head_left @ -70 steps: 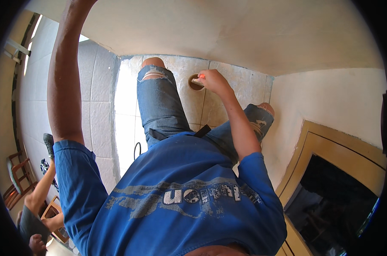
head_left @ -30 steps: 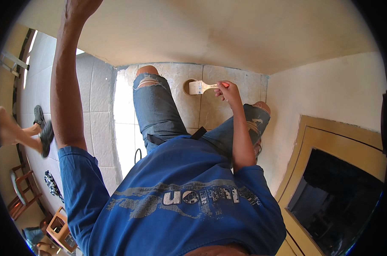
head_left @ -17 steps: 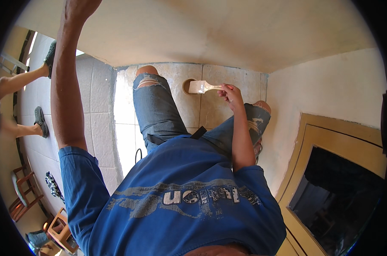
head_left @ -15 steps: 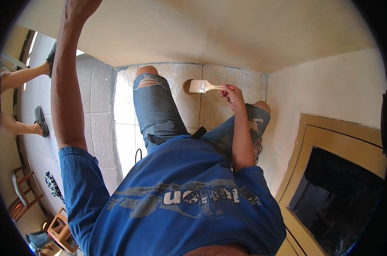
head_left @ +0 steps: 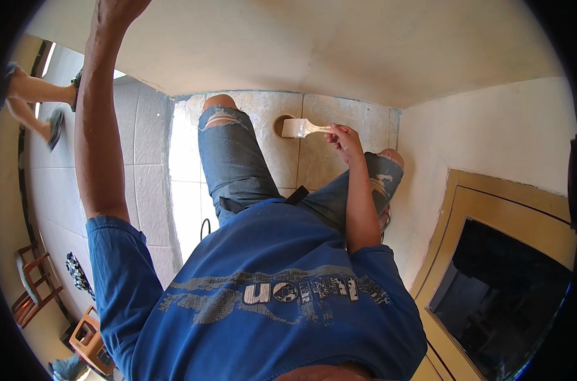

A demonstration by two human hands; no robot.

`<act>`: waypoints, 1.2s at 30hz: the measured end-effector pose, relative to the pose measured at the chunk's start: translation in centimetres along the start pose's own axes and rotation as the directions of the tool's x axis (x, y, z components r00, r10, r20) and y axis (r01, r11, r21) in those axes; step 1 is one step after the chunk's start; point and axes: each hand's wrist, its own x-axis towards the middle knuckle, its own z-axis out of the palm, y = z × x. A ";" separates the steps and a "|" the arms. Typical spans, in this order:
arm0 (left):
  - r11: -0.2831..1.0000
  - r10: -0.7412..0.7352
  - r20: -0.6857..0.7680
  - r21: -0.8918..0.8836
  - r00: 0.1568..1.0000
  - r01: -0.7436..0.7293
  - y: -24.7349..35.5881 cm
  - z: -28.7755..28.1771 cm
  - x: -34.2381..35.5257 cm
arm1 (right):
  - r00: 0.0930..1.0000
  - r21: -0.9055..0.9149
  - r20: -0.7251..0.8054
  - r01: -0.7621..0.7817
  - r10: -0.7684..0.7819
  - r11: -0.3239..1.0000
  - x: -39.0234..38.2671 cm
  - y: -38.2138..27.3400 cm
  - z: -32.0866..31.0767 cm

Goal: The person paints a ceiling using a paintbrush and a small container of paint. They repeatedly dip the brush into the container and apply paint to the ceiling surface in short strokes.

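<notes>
My right hand [head_left: 347, 143] is closed around the wooden handle of a flat paintbrush [head_left: 305, 127]. Its pale, wide bristles point left, overlapping a round brownish container [head_left: 278, 126] in the picture. Whether the bristles touch that container cannot be made out. Both are seen over the tiled floor, between my knees in torn jeans. My left arm stretches up along the left side, and my left hand [head_left: 120, 9] is at the top edge of the view, beside the cream wall. The picture cuts off its fingers, so what it holds or touches is hidden.
The cream wall [head_left: 301, 51] rises ahead, meeting another wall [head_left: 485, 120] at the right. A yellow-brown framed door or window [head_left: 444, 292] with a dark panel is at lower right. Wooden chairs [head_left: 91, 343] stand at lower left. Another person's legs [head_left: 40, 89] are at far left.
The other person at far left has stepped forward, one foot blurred and lifted. My hands and the paintbrush have hardly moved.
</notes>
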 end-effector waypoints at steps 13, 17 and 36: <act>1.000 0.004 0.011 0.006 1.000 -0.004 -0.2 0.2 -0.1 | 0.998 0.155 -0.046 0.041 -0.034 0.987 -1.2 -0.8 0.1; 0.999 0.031 -0.004 -0.007 1.000 -0.031 -0.6 0.4 -0.1 | 0.987 0.229 -0.115 0.138 -0.114 0.964 -1.5 -1.6 0.9; 1.000 -0.016 0.005 -0.026 1.000 0.016 -0.1 0.6 0.0 | 0.783 -0.035 -0.284 0.568 -0.553 0.822 -8.0 -17.0 9.1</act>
